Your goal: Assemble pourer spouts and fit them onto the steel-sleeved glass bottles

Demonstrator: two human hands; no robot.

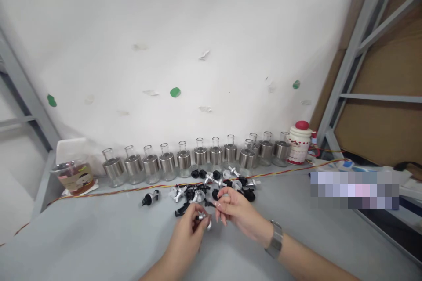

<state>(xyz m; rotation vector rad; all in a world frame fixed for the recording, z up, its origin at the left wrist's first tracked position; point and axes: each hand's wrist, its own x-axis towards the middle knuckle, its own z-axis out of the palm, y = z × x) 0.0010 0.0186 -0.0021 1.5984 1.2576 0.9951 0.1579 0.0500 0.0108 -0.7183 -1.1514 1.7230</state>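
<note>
My left hand [190,227] is closed, thumb and fingers pinching a small silver-and-white stopper part [199,217]. Just to its right, my right hand [235,208] has thumb and forefinger together at the end of a small black part [209,203]; its other fingers are bent loosely. Beyond both hands lies a loose pile of black caps [249,195], silver-and-white stopper pieces [180,193] and clear discs [236,185]. One black-and-silver pourer-like stopper [150,197] rests apart from the pile on the left.
Several glass bottles with steel collars [132,163] line the wall. A twisted red-yellow cord [132,189] runs before them. At the left stands a plastic cup of brown liquid [77,180]; at the right, a cream jar with a red knob [299,145] and plastic bags [352,175].
</note>
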